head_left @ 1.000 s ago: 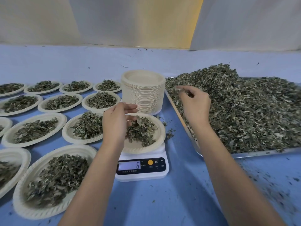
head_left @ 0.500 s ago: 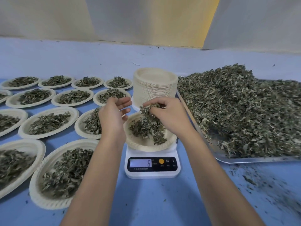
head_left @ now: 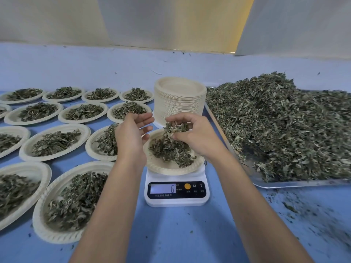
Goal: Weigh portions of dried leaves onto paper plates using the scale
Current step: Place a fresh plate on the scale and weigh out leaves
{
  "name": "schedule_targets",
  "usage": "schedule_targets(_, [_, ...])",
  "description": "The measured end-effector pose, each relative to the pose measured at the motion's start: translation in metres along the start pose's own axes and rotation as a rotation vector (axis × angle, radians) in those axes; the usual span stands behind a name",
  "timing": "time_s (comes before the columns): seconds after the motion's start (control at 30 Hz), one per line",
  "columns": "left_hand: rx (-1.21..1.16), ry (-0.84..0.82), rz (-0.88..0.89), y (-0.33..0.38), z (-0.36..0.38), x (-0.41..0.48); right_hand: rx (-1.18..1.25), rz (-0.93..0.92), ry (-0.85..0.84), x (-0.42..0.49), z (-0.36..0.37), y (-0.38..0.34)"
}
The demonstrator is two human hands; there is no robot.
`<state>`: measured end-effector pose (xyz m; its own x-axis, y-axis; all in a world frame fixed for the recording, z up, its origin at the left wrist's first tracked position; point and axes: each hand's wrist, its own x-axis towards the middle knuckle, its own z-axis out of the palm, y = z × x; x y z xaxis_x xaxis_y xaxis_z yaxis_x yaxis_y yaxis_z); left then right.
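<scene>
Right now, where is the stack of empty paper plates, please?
The stack of empty plates stands mid-frame in the head view, just behind the scale, with the metal tray of leaves to its right.

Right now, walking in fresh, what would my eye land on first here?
The big heap of dried leaves on a metal tray at the right draws the eye first. In the middle, the right hand pinches a clump of leaves over a paper plate on a white scale reading 6, the left hand open beside it. Rows of filled plates spread across the left, beside a tall stack of empty plates.
</scene>
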<state>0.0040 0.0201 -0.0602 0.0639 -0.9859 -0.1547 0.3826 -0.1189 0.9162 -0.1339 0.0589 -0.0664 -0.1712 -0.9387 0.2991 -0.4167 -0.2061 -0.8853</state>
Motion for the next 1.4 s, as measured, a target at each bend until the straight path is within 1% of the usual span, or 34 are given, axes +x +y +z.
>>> schedule_targets(0.33, [-0.017, -0.013, -0.002, 0.0004, 0.002, -0.0023, 0.03, 0.004, 0.022, -0.0016, -0.0009, -0.0028])
schedule_targets(0.4, [-0.012, -0.016, -0.004, 0.0004, 0.0019, -0.0026, 0.076, 0.002, 0.031, -0.0016, -0.0012, -0.0031])
schedule_targets(0.47, [-0.011, -0.017, -0.008, 0.0002, 0.0018, -0.003, 0.131, -0.012, 0.074, -0.0009, -0.0016, -0.0039])
schedule_targets(0.6, [-0.022, -0.025, -0.01, -0.0001, 0.0019, -0.0035, 0.322, -0.041, 0.172, 0.0011, -0.0028, -0.0073])
schedule_targets(0.7, [-0.017, -0.029, -0.005, -0.001, 0.0022, -0.0034, 0.385, -0.062, 0.209, 0.0014, -0.0041, -0.0082])
schedule_targets(1.2, [-0.001, -0.058, -0.024, -0.002, 0.0034, -0.0034, 0.358, -0.065, 0.177, -0.0004, -0.0027, -0.0087])
schedule_targets(1.4, [0.031, -0.069, -0.019, -0.0034, 0.0041, -0.0046, 0.247, -0.084, 0.138, -0.0017, -0.0038, -0.0075])
